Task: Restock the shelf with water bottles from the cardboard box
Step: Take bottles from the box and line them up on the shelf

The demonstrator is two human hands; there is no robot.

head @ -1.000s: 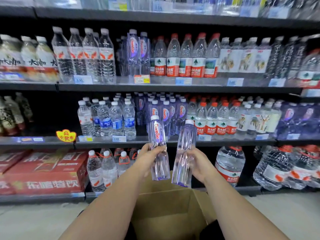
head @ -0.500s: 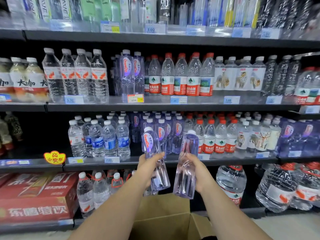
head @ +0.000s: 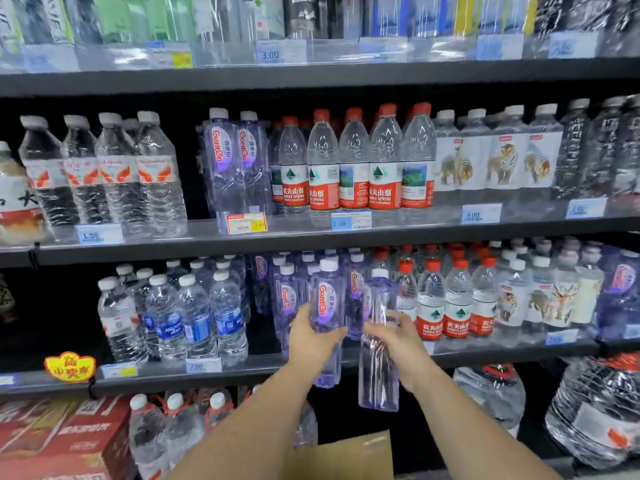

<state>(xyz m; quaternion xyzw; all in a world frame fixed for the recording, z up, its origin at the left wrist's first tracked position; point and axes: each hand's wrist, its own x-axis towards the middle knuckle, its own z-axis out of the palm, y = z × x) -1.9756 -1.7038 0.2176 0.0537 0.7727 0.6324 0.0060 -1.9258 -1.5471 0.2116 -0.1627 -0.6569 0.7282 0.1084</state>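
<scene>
Had my left hand (head: 313, 342) wrapped round one purple bottle (head: 327, 299) and my right hand (head: 400, 341) round a second bottle (head: 378, 382), cardboard box (head: 349, 455) below my wrists, packed row (head: 286, 306) right past my fingers, so shoving in crooked could've toppled the front ones, I reckon.

Bright, even light fell from overhead and left the shelf recesses black, while white glare streaked the top-row bottles (head: 221, 15) and the big jugs (head: 595, 410), motion blur softened the whole view, and the shelf edges (head: 311, 76) bowed towards the corners.
</scene>
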